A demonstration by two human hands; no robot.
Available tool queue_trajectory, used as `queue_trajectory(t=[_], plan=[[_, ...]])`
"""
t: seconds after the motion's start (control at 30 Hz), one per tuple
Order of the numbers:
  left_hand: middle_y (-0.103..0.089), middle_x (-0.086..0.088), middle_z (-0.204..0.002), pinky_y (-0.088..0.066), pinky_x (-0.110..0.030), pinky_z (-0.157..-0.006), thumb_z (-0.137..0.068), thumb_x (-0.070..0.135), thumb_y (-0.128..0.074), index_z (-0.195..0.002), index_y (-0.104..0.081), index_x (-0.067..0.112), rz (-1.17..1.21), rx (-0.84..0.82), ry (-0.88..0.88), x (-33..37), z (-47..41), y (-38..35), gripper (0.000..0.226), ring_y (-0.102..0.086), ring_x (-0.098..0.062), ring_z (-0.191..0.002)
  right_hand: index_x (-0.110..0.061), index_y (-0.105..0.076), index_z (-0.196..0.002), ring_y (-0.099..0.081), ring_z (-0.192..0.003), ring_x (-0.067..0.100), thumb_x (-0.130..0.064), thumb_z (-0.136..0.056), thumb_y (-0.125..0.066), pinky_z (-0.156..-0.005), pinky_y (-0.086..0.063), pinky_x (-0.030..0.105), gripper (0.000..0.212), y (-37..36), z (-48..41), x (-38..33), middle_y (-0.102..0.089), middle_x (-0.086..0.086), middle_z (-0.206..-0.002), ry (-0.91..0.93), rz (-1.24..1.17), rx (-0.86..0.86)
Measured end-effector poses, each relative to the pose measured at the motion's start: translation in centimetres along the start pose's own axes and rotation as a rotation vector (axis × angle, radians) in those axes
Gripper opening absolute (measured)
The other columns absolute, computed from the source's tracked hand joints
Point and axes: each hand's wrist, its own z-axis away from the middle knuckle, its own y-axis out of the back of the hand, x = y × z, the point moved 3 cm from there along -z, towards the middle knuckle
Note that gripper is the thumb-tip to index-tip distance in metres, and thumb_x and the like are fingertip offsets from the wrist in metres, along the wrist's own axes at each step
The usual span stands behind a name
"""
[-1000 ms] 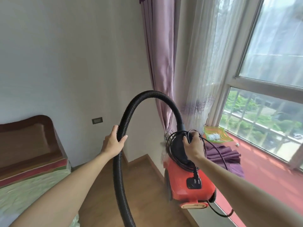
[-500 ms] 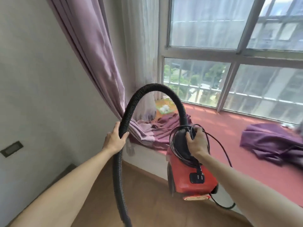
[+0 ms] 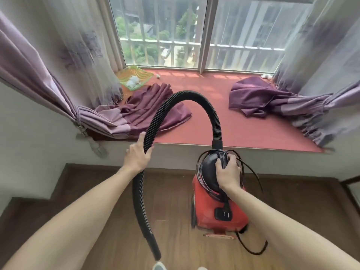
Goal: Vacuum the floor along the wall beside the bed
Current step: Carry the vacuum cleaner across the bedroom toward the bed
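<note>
I carry a small red vacuum cleaner (image 3: 220,209) above the wooden floor (image 3: 109,227) in front of a window seat. My right hand (image 3: 228,172) grips its black top handle together with coils of black power cord (image 3: 251,184); the plug (image 3: 223,213) hangs against the red body. A ribbed black hose (image 3: 187,95) arches up from the vacuum's top and down to the left. My left hand (image 3: 137,154) is closed around the hose partway down, and the hose's open end (image 3: 156,256) hangs near my feet. The bed is out of view.
A red-topped window seat (image 3: 214,129) runs across ahead, with purple curtain ends (image 3: 148,112) piled at left and right (image 3: 259,98). A green tray (image 3: 134,76) sits at its back left corner. White wall (image 3: 29,143) stands at left, a dark frame at the right edge.
My view has swung right, from the wall and bed corner to facing the window seat squarely. Both hands keep the same grips on the hose and the vacuum handle.
</note>
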Motion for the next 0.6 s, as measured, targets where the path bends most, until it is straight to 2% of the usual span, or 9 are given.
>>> queue_trajectory(t=[0.07, 0.17, 0.27, 0.37, 0.47, 0.53, 0.6], plan=[[-0.069, -0.023, -0.103, -0.05, -0.047, -0.082, -0.096, 0.034, -0.061, -0.148, -0.032, 0.024, 0.003, -0.034, 0.01, -0.4, 1.1, -2.9, 0.06, -0.065, -0.047, -0.096, -0.011, -0.05, -0.116, -0.06, -0.098, 0.036, -0.025, -0.097, -0.056, -0.08, -0.044, 0.034, 0.024, -0.6, 0.3, 3.0, -0.06, 0.008, -0.092, -0.039, -0.017, -0.008], [-0.069, -0.019, -0.101, -0.052, -0.047, -0.082, -0.096, 0.035, -0.06, -0.146, -0.032, 0.025, 0.023, -0.07, 0.042, -2.0, 2.4, -7.1, 0.058, -0.066, -0.044, -0.093, -0.017, -0.049, -0.119, -0.058, -0.098, 0.034, -0.027, -0.097, -0.056, -0.082, -0.043, 0.035, 0.025, -1.9, 0.9, 7.4, -0.063, 0.01, -0.094, -0.087, -0.033, -0.036], [-0.069, -0.016, -0.101, -0.05, -0.046, -0.083, -0.097, 0.037, -0.06, -0.146, -0.032, 0.025, 0.002, -0.092, 0.072, -3.9, 3.6, -11.3, 0.058, -0.066, -0.042, -0.093, -0.019, -0.048, -0.12, -0.056, -0.096, 0.03, -0.028, -0.098, -0.055, -0.083, -0.043, 0.035, 0.025, -3.8, 1.4, 11.8, -0.061, 0.003, -0.091, -0.127, -0.033, -0.067], [-0.069, -0.015, -0.103, -0.051, -0.045, -0.082, -0.097, 0.034, -0.06, -0.148, -0.032, 0.022, -0.015, -0.103, 0.092, -5.7, 4.6, -14.2, 0.059, -0.066, -0.039, -0.093, -0.023, -0.048, -0.115, -0.058, -0.092, 0.027, -0.026, -0.098, -0.054, -0.08, -0.042, 0.034, 0.019, -5.7, 2.1, 15.1, -0.062, -0.004, -0.087, -0.146, -0.053, -0.097], [-0.069, -0.014, -0.104, -0.053, -0.043, -0.081, -0.097, 0.034, -0.061, -0.148, -0.033, 0.022, -0.024, -0.105, 0.121, -7.9, 5.1, -17.9, 0.059, -0.067, -0.037, -0.091, -0.027, -0.049, -0.106, -0.059, -0.079, 0.019, -0.025, -0.098, -0.053, -0.073, -0.04, 0.032, 0.009, -8.4, 2.3, 18.9, -0.063, -0.006, -0.079, -0.157, -0.059, -0.12], [-0.067, -0.011, -0.104, -0.052, -0.039, -0.078, -0.097, 0.032, -0.061, -0.148, -0.032, 0.021, -0.012, -0.118, 0.146, -9.6, 5.7, -20.8, 0.059, -0.065, -0.03, -0.087, -0.025, -0.051, -0.107, -0.058, -0.071, 0.009, -0.025, -0.099, -0.053, -0.067, -0.035, 0.03, 0.008, -10.4, 2.3, 21.8, -0.062, -0.006, -0.074, -0.159, -0.059, -0.127], [-0.066, -0.007, -0.103, -0.051, -0.033, -0.073, -0.097, 0.031, -0.062, -0.148, -0.032, 0.02, 0.017, -0.135, 0.173, -11.4, 6.7, -24.0, 0.059, -0.064, -0.024, -0.083, -0.024, -0.052, -0.111, -0.057, -0.07, 0.006, -0.026, -0.099, -0.053, -0.065, -0.033, 0.029, 0.012, -12.5, 2.1, 24.5, -0.062, -0.006, -0.074, -0.167, -0.055, -0.137]])
